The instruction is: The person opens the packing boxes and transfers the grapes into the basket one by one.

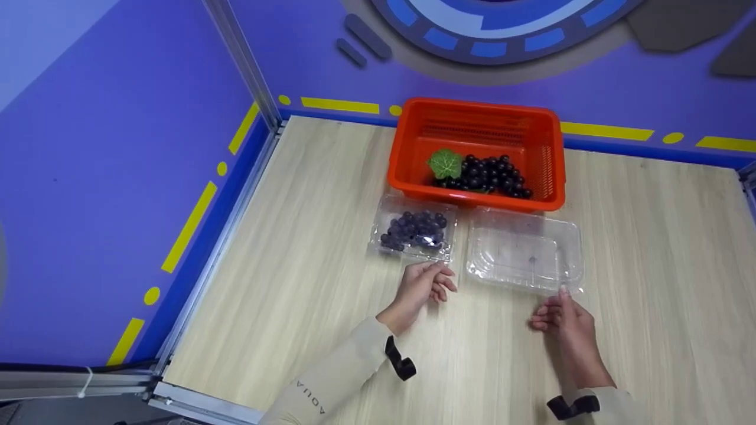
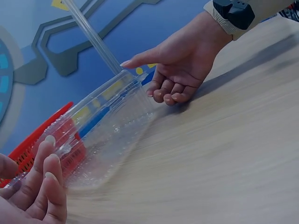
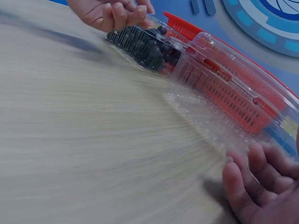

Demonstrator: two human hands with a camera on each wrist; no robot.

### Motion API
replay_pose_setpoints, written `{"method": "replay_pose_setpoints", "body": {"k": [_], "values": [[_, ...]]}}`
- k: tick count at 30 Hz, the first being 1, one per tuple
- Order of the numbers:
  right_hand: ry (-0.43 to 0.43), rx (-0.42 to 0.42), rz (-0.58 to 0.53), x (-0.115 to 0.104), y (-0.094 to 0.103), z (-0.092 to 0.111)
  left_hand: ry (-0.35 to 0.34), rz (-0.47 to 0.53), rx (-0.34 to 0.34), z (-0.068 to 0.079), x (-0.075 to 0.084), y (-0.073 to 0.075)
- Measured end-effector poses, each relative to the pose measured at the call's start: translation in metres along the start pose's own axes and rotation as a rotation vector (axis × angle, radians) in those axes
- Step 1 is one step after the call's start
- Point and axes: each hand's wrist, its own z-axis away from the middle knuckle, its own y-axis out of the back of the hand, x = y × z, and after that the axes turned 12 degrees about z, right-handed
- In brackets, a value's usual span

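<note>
A clear plastic box with dark grapes inside stands on the table, left of a second clear plastic box that holds nothing. My left hand is at the front right corner of the grape box, fingers loosely bent and gripping nothing. By the front right corner of the empty box is my right hand, thumb extended toward the rim and other fingers loosely curled. Whether either hand touches a box is unclear. In the right wrist view the empty box shows a domed top.
Behind the boxes, a red-orange basket holds a bunch of black grapes with a green leaf. Blue and purple printed panels close off the back and left of the wooden table.
</note>
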Motion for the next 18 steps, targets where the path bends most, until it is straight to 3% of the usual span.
{"method": "replay_pose_setpoints", "body": {"k": [5, 12, 18], "values": [[0.031, -0.111, 0.089, 0.004, -0.009, -0.001, -0.059, -0.032, -0.017, 0.0, 0.008, -0.001], [0.073, -0.278, 0.149, 0.003, -0.02, -0.002, -0.186, -0.152, -0.028, -0.002, 0.023, -0.003], [0.113, -0.407, 0.237, -0.002, -0.026, -0.007, -0.225, -0.176, -0.035, -0.004, 0.031, -0.001]]}}
